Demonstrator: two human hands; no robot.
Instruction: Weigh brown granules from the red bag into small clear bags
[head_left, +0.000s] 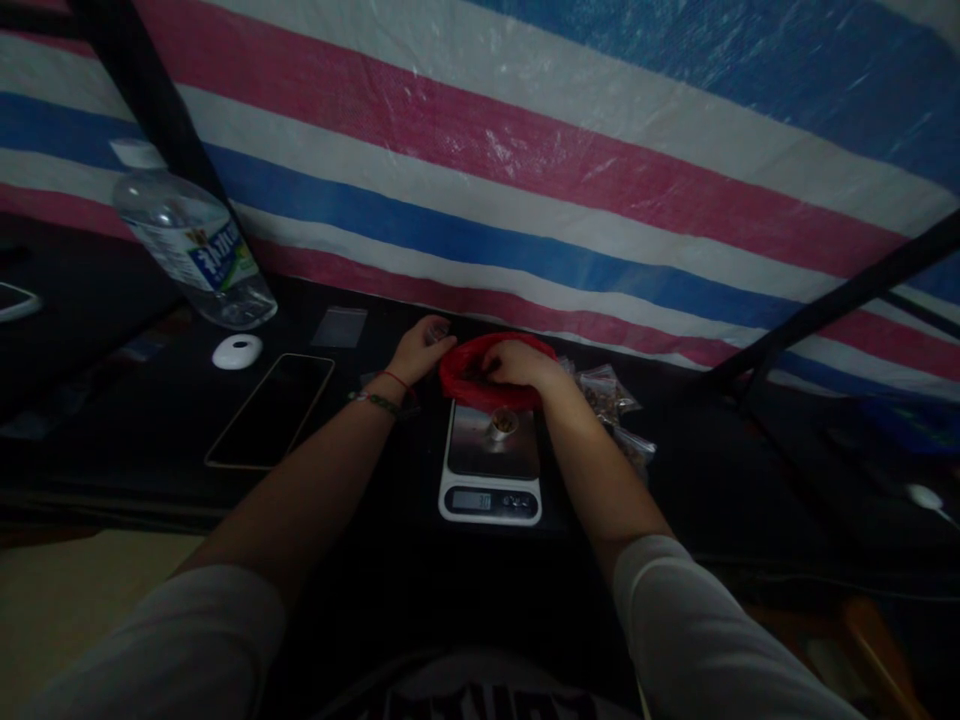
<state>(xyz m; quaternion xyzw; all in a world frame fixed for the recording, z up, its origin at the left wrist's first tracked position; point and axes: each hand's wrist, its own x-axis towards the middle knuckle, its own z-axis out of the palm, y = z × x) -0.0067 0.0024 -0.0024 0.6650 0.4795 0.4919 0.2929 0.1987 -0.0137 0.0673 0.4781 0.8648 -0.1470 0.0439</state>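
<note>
My right hand (pixel 519 362) reaches into the mouth of a red plastic bag (pixel 457 378), its fingers curled; whatever they hold is hidden. At the bag's left edge, my left hand (pixel 416 352) is closed around a small clear object, too dim to name. Below the bag lies a white digital scale (pixel 454 460) with a metal plate and a lit display. On that plate a small round cup (pixel 502 426) holds brownish bits. The red bag overlaps the scale's far edge.
Right of my right forearm lie several small zip bags (pixel 600 390) with brownish contents. To the left are a flat clear zip bag (pixel 340 327), a phone (pixel 274 412), a white earbud case (pixel 237 351) and a large plastic bottle (pixel 199 245). A striped sheet (pixel 525 190) hangs behind.
</note>
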